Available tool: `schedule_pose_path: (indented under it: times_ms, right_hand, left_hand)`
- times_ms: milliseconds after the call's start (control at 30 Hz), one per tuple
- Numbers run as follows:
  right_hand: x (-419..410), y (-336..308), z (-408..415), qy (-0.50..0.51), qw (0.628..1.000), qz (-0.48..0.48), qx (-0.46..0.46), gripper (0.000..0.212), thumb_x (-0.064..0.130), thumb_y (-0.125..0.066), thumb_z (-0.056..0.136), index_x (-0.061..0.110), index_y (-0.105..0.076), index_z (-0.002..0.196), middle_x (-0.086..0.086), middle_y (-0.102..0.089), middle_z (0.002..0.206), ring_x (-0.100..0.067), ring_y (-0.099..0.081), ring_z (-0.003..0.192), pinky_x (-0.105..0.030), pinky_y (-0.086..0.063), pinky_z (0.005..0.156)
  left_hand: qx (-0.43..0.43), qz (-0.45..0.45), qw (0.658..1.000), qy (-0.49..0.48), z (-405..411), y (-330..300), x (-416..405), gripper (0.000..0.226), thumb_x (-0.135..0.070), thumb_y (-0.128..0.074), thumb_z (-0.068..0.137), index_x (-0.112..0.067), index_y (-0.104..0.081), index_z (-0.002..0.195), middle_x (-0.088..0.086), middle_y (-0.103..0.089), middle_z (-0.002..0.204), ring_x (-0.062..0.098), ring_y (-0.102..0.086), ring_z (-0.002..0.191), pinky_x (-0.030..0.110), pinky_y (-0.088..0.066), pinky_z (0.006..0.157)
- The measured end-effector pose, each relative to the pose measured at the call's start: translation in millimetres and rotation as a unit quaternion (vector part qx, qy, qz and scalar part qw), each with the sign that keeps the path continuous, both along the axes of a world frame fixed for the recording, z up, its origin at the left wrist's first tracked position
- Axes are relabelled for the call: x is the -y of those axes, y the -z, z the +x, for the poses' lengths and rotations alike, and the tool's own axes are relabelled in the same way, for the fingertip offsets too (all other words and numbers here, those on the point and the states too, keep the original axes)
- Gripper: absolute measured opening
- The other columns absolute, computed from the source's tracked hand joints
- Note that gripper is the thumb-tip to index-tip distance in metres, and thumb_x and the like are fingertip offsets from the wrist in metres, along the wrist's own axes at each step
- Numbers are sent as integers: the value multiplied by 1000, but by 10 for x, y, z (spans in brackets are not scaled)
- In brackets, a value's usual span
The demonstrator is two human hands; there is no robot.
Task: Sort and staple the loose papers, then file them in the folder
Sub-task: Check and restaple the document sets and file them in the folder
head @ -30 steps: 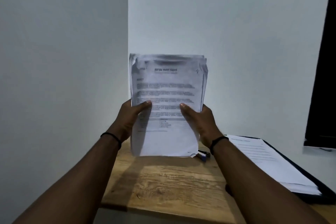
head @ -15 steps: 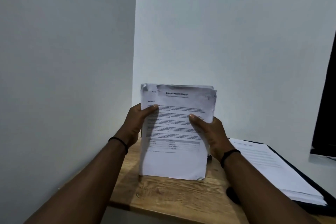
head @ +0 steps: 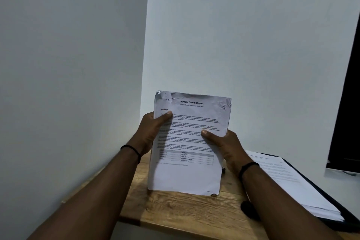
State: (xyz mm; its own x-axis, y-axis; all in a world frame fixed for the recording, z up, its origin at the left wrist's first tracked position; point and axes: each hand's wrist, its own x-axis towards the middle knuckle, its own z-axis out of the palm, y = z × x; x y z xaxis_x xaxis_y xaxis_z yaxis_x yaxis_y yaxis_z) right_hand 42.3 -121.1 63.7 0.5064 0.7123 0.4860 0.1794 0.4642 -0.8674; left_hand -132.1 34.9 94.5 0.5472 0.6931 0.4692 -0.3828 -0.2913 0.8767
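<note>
A stack of printed papers (head: 187,173), headed "Sample Health Report", stands upright with its bottom edge on the wooden table (head: 175,212). My left hand (head: 150,130) grips its left edge, thumb across the front page. My right hand (head: 224,144) grips the right edge, thumb on the text. The top corners of the stack are crumpled. To the right lies an open dark folder (head: 348,218) with a pile of white sheets (head: 288,179) in it.
A small dark object (head: 223,170) peeks out behind the stack beside my right wrist; what it is cannot be told. Another dark item (head: 248,208) lies under my right forearm. White walls meet in a corner behind the table. A dark panel (head: 348,103) stands at the far right.
The stack came down from above the table until its bottom edge met the wood. Both hands kept their grip on its sides, and the sheets look more squared.
</note>
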Motion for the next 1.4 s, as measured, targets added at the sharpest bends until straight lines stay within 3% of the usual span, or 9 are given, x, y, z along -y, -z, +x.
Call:
schedule_pose_path:
  times_ms: [333, 533, 733, 800, 900, 967, 1133, 1267, 1400]
  right_hand:
    - [56, -52, -46, -4, 1000, 2, 0, 38, 13, -80, 82, 8, -71, 118, -10, -74, 114, -29, -70, 108, -45, -53, 96]
    - [140, 68, -4, 4, 998, -52, 31, 32, 13, -79, 82, 12, -72, 113, -1, -77, 104, -20, -74, 96, -24, -58, 72]
    - [208, -234, 276, 20, 988, -129, 84, 55, 31, -90, 63, 9, -73, 110, -9, -76, 106, -29, -72, 100, -48, -57, 90]
    - [209, -277, 324, 40, 992, -103, 59, 49, 23, -91, 65, 7, -72, 107, -13, -76, 102, -33, -73, 96, -50, -59, 85]
    - [172, -219, 309, 37, 998, -1, -46, 19, 6, -80, 77, 11, -74, 95, -13, -74, 90, -28, -72, 77, -37, -59, 61]
    - [106, -117, 270, 34, 993, 38, -111, 14, 3, -74, 83, 14, -72, 92, -11, -75, 93, -29, -71, 86, -36, -59, 67]
    - [-80, 271, 71, 24, 983, 58, -173, 42, 7, -73, 87, 14, -63, 127, -5, -72, 119, -26, -69, 109, -51, -55, 93]
    - [-84, 380, 145, 94, 978, 55, -181, 43, 7, -76, 85, 13, -65, 126, -4, -73, 118, -26, -69, 109, -53, -54, 95]
    - [-50, 390, 235, 92, 975, 38, -198, 41, 2, -74, 85, 10, -65, 125, -7, -73, 116, -30, -69, 107, -53, -54, 93]
  left_hand:
    - [9, -21, 1000, -1, 83, 108, -7, 24, -21, -67, 93, -3, -71, 108, 9, -77, 95, 21, -73, 80, 25, -58, 65]
    - [54, -60, 997, -7, 132, 58, -39, 31, -21, -66, 93, 1, -69, 115, 16, -74, 105, 31, -72, 94, 34, -61, 78]
    - [221, -224, 948, 58, 196, 38, -352, 57, -28, -77, 81, -5, -61, 130, 19, -64, 130, 39, -61, 119, 56, -47, 103]
    - [237, -262, 933, 65, 248, 123, -447, 65, -32, -78, 78, -7, -59, 134, 18, -63, 133, 39, -60, 121, 59, -45, 104]
    - [242, -321, 914, 46, 326, 226, -444, 46, -32, -65, 92, -12, -60, 133, 15, -65, 130, 38, -64, 116, 60, -48, 99]
    - [257, -345, 902, 37, 375, 260, -388, 36, -31, -53, 101, -12, -61, 132, 14, -67, 127, 36, -65, 113, 55, -53, 92]
    - [211, -307, 922, 102, 455, 431, -30, 39, -30, -53, 100, -12, -58, 135, 12, -69, 125, 31, -66, 113, 53, -52, 97]
    - [184, -267, 939, 116, 284, 497, -173, 37, -16, -58, 96, -11, -59, 133, 12, -67, 127, 29, -67, 114, 47, -58, 88]
    - [174, -245, 948, 104, 105, 376, -380, 31, -12, -55, 98, -10, -60, 129, 11, -70, 122, 25, -70, 107, 41, -60, 83]
